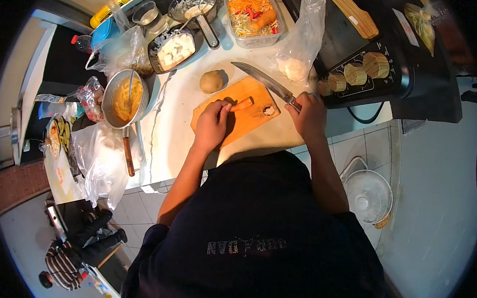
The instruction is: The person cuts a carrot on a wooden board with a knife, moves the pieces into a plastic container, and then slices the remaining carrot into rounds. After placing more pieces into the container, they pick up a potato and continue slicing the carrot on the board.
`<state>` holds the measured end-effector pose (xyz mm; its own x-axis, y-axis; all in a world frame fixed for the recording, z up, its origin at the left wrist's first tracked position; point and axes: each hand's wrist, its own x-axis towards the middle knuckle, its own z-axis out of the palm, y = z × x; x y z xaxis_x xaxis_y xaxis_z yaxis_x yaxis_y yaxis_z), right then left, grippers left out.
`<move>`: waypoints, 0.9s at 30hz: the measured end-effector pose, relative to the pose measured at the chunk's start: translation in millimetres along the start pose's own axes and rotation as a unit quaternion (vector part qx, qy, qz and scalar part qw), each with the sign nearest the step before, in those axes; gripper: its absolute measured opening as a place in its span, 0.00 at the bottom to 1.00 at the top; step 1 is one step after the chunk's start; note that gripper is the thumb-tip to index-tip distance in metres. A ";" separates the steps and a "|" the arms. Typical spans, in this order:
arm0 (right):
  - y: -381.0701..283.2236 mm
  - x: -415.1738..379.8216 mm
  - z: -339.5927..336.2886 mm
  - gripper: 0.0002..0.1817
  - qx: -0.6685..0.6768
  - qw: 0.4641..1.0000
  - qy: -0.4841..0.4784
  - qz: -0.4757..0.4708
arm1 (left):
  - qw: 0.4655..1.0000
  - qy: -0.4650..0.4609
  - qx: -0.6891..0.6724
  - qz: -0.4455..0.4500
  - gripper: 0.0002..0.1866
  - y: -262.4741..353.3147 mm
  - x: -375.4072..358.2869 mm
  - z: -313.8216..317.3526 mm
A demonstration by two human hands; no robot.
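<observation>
My left hand is closed round one end of a peeled carrot, which lies on a wooden cutting board. The carrot's free end points right, and my fingers hide the rest. My right hand grips the handle of a large kitchen knife at the board's right side. Its blade slants away to the left over the far edge of the board, apart from the carrot. A whole brown potato sits on the counter just beyond the board.
A pot with yellowish strips stands left, its handle toward me. Farther back are a pan of white chunks, a tub of shredded vegetables and a plastic bag. A black appliance borders the right. Another person is at lower left.
</observation>
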<state>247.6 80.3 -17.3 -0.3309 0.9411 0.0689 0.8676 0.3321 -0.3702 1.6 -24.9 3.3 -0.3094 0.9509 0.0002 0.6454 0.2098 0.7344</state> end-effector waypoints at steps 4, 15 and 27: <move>5.9 -5.6 -1.5 0.16 0.014 0.998 0.017 -0.060 | 0.998 0.041 -0.040 0.038 0.12 -6.2 -1.4 6.8; -42.6 -63.3 -30.5 0.17 0.275 0.947 -0.140 0.091 | 0.996 0.023 -0.064 0.048 0.12 -3.3 -9.4 8.0; -37.0 -78.7 -8.9 0.18 0.225 0.964 -0.120 0.069 | 0.996 0.012 -0.006 0.083 0.10 -3.8 -9.0 8.0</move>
<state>244.9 -5.5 -0.8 -0.3464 0.9152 -0.2060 0.6780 0.0925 -0.7292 7.5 -32.4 -4.9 -0.2158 0.9665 0.1389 0.6807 0.0469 0.7311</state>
